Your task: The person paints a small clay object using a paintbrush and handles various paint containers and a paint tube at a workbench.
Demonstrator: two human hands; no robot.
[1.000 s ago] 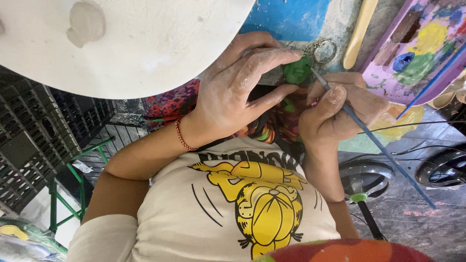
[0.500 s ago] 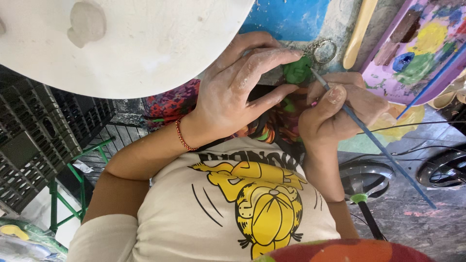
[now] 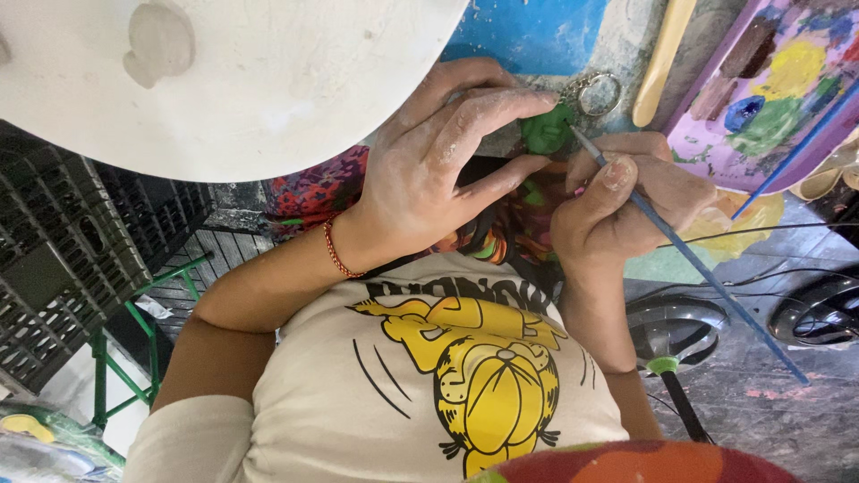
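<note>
My left hand (image 3: 438, 170), dusted white and with an orange bead bracelet at the wrist, pinches a small green figure (image 3: 546, 132) that has a metal key ring (image 3: 598, 92) attached. My right hand (image 3: 617, 206) grips a thin blue paintbrush (image 3: 716, 286) like a pen. Its tip touches the right side of the green figure, and its handle slants down to the right. Both hands are held close together above my lap, over a multicoloured cloth (image 3: 313, 188).
A large white plaster disc (image 3: 250, 72) fills the upper left. A purple palette (image 3: 769, 80) with paint blobs lies at the upper right, beside a pale wooden stick (image 3: 662, 54). A black plastic crate (image 3: 63, 259) and a green metal frame (image 3: 134, 358) stand at the left.
</note>
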